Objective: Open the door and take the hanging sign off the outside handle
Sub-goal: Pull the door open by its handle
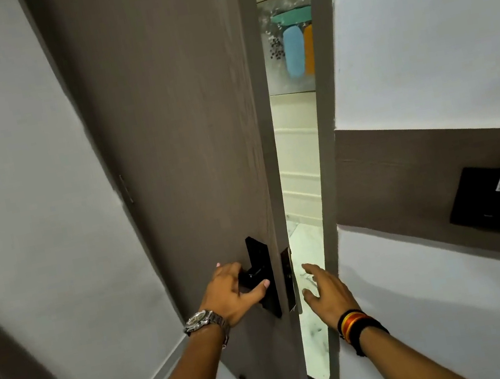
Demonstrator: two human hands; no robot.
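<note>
While door [172, 136] ajar, right hand [325, 291] near gap.

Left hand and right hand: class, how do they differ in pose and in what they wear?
The left hand grips the black door handle; the right hand is open, touching nothing, at the door gap. The left wrist wears a metal watch, the right wrist coloured bands. Both reach toward the door.
</note>
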